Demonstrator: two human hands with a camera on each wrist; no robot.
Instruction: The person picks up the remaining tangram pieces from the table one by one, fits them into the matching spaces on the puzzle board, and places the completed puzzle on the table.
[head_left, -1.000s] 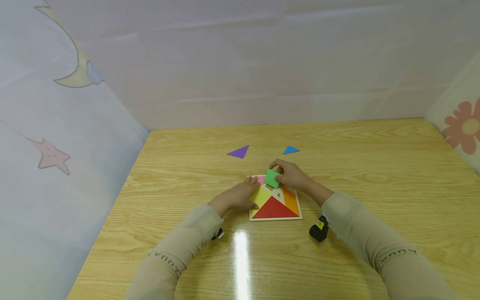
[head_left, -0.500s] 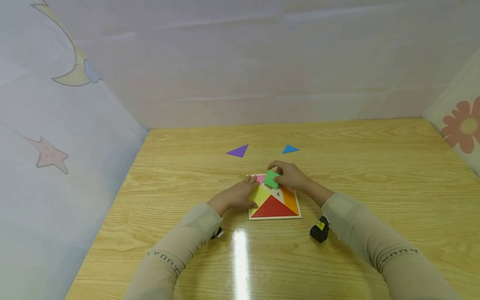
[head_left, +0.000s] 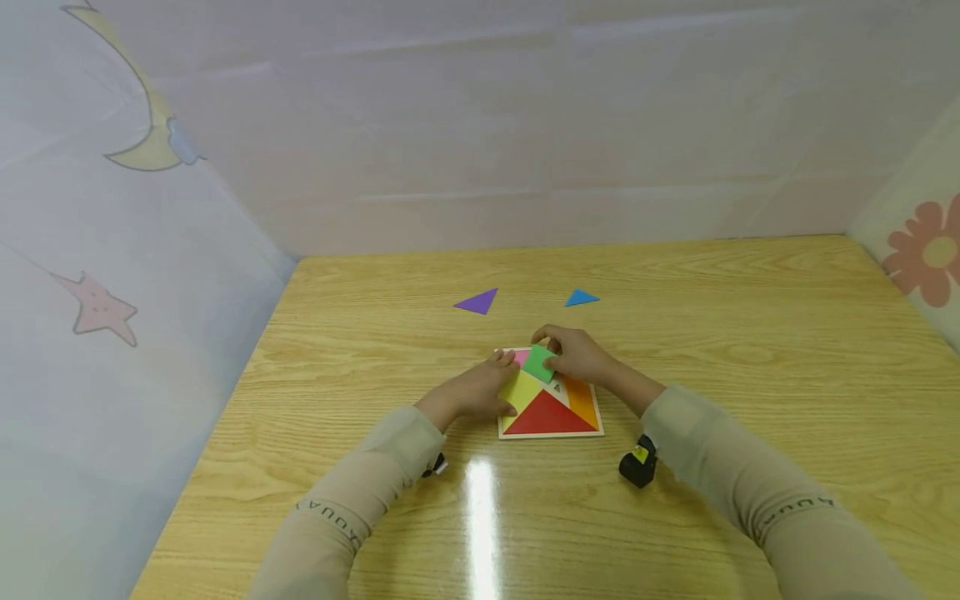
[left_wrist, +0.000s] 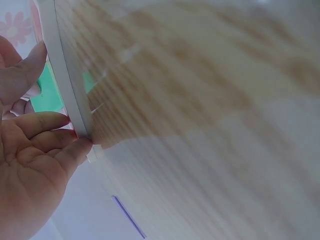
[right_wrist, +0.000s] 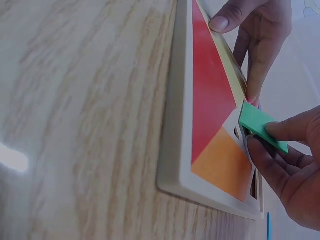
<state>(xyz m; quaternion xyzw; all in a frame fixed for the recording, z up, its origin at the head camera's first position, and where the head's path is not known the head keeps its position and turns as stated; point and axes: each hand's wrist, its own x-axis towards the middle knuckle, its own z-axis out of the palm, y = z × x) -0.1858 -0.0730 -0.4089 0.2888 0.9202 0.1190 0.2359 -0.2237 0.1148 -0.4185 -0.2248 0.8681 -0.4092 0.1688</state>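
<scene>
Centre frame: right hand (head_left: 576,353) pinching 1 green square (head_left: 538,364), apparently seating it, next needing levelling; left hand (head_left: 478,390) resting uncurled on board (right_wrist: 176,150).

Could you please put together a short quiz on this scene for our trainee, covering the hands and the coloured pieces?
1. Multiple choice: what does the right hand pinch?
A) an orange parallelogram
B) a flat green square piece
C) a red triangle

2. True or false: the green piece lies fully flat in the pale-rimmed square tray.

3. Fill in: beyond the tray, on the light wood-grain table, lie a flat blue triangle and a flat ____ triangle.

Key:
1: B.
2: False; the right wrist view shows it tilted, partly raised clear of the tray.
3: Purple, for the purple triangle left of the blue one.
</scene>
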